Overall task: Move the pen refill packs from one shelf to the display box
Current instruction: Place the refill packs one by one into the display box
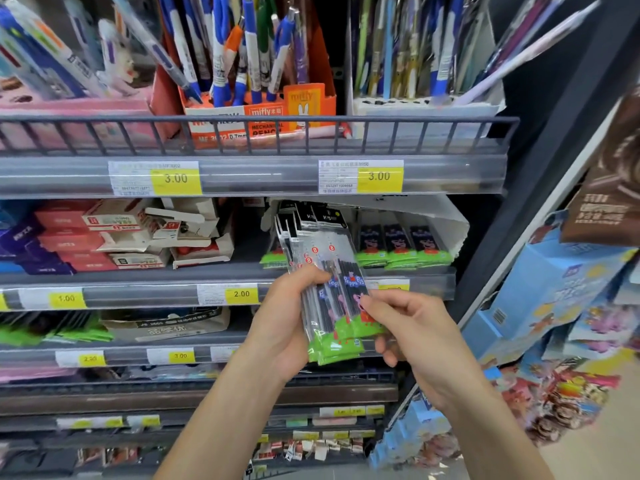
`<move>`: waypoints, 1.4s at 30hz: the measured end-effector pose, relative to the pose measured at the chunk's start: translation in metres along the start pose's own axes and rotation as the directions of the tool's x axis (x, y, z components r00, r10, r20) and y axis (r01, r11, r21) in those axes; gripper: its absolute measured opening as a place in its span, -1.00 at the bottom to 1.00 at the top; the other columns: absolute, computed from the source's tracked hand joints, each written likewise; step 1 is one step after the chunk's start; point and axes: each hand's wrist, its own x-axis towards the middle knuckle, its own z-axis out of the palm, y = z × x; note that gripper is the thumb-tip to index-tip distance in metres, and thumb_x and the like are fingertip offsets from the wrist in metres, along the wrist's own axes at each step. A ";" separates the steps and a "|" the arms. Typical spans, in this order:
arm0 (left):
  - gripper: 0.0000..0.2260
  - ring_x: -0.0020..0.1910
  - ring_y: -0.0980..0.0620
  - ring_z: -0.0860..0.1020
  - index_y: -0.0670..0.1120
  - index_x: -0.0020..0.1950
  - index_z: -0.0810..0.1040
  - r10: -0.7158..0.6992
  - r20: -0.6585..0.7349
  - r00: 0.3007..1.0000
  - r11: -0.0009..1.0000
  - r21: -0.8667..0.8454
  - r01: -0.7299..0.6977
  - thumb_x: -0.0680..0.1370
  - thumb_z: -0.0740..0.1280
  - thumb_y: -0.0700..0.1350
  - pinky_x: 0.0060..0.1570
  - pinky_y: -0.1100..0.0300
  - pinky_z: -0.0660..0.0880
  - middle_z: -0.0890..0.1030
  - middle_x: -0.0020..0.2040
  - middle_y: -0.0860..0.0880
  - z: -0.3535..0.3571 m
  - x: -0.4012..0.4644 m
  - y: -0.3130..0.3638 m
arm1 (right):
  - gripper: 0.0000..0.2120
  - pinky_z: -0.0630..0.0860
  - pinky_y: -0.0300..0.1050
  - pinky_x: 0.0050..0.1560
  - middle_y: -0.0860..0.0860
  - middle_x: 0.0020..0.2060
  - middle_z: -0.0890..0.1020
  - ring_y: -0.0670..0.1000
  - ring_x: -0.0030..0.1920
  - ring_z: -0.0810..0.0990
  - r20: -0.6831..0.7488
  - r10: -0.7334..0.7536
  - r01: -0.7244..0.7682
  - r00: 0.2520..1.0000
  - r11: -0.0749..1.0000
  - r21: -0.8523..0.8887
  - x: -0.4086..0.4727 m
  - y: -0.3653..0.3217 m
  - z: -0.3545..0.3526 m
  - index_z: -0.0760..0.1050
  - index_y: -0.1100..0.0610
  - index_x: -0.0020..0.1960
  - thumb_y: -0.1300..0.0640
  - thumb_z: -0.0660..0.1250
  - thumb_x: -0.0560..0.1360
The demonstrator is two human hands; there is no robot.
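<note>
Several pen refill packs (329, 285), clear sleeves with black tops and green cartoon bottoms, are fanned upright in front of the second shelf. My left hand (280, 323) grips the bundle from the left side. My right hand (412, 327) pinches the front pack's right edge with thumb and forefinger. Behind the bundle stands a white cardboard display box (446, 220) with a torn flap, with more of the same packs (398, 247) lying in it.
A wire-railed shelf (256, 133) above holds an orange mechanical pencil box (263, 112) and pens. Red and white small boxes (114, 233) fill the second shelf's left. Green packs (52, 330) lie one shelf lower. Blue boxes (540, 299) hang at the right.
</note>
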 end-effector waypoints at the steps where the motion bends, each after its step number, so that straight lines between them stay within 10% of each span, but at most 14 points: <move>1: -0.77 0.04 -0.27 0.63 -0.26 0.14 0.69 0.000 -0.017 1.000 1.000 -0.003 0.000 0.58 0.33 -0.20 0.31 -0.32 0.48 0.71 0.11 -0.33 0.001 0.002 -0.001 | -0.92 0.40 -0.22 -0.51 -0.05 -0.28 0.69 0.02 -0.47 0.47 0.010 0.001 -0.001 1.000 1.000 0.004 0.000 0.000 0.000 0.74 0.04 -0.09 0.06 0.48 0.51; 9: -0.66 0.10 -0.31 0.72 -0.26 0.30 0.63 0.039 -0.106 0.994 0.999 -0.007 -0.040 0.52 0.48 -0.27 0.18 -0.32 0.62 0.74 0.11 -0.29 0.006 0.009 -0.009 | -0.87 0.46 -0.19 -0.47 0.02 -0.25 0.66 0.04 -0.42 0.51 -0.018 0.068 -0.067 0.997 0.995 0.070 0.006 0.004 -0.010 0.70 0.19 -0.11 0.13 0.47 0.53; 12: -0.54 -0.13 -0.14 0.75 -0.30 0.27 0.64 0.045 -0.129 0.991 0.995 -0.086 -0.057 0.38 0.54 -0.23 -0.13 -0.03 0.70 0.75 -0.04 -0.24 0.002 0.009 -0.005 | -0.89 0.46 -0.21 -0.47 0.04 -0.29 0.66 0.01 -0.43 0.50 -0.137 0.049 -0.034 0.989 0.993 0.112 0.022 0.000 -0.023 0.70 0.22 -0.08 0.18 0.46 0.55; 17: -0.70 -0.19 -0.07 0.72 -0.33 0.25 0.64 0.041 -0.138 0.990 0.986 -0.154 -0.062 0.53 0.46 -0.30 -0.22 0.10 0.69 0.73 -0.09 -0.23 -0.002 0.010 -0.002 | -0.88 0.48 -0.15 -0.41 0.08 -0.37 0.64 -0.03 -0.50 0.50 -0.310 -0.080 0.036 0.947 0.989 -0.144 0.065 -0.013 -0.027 0.66 0.19 -0.06 0.16 0.39 0.58; 20: -0.74 -0.17 -0.08 0.71 -0.31 0.20 0.67 0.030 -0.118 0.993 0.991 -0.128 -0.045 0.53 0.47 -0.28 -0.19 0.09 0.69 0.73 -0.09 -0.23 0.000 0.008 -0.002 | -0.77 0.49 -0.15 -0.43 0.02 -0.54 0.57 -0.04 -0.53 0.55 -0.334 -0.203 0.056 0.920 0.915 -0.400 0.089 -0.020 -0.017 0.65 0.22 -0.16 0.12 0.35 0.58; 24: -0.87 -0.21 -0.07 0.73 -0.28 0.09 0.67 0.008 -0.094 0.996 0.985 -0.170 -0.024 0.56 0.45 -0.28 -0.21 0.08 0.70 0.73 -0.12 -0.23 0.001 0.007 -0.001 | -0.82 0.50 -0.04 -0.12 0.09 -0.32 0.66 0.23 -0.07 0.61 -0.314 -0.334 0.061 0.889 0.765 -0.641 0.110 -0.027 -0.001 0.65 0.16 -0.16 0.10 0.36 0.53; 31: -0.82 -0.21 -0.10 0.73 -0.28 0.13 0.63 -0.002 -0.065 0.998 0.971 -0.240 -0.014 0.54 0.46 -0.28 -0.23 0.05 0.70 0.72 -0.08 -0.25 0.001 0.005 0.006 | -0.71 0.36 -0.01 -0.15 0.25 0.01 0.65 0.33 0.03 0.60 -0.263 -0.456 -0.069 0.850 0.398 -0.915 0.111 -0.027 0.008 0.61 0.20 -0.02 -0.04 0.35 0.55; 42: -0.79 -0.22 -0.10 0.71 -0.27 0.19 0.61 -0.034 -0.042 0.999 0.975 -0.223 0.024 0.60 0.44 -0.20 -0.12 0.00 0.71 0.70 -0.07 -0.23 0.010 0.007 0.007 | -0.69 0.43 0.01 -0.13 0.22 0.01 0.64 0.30 0.01 0.59 -0.207 -0.384 -0.050 0.900 0.380 -0.924 0.103 -0.032 -0.006 0.62 0.17 0.07 -0.04 0.24 0.61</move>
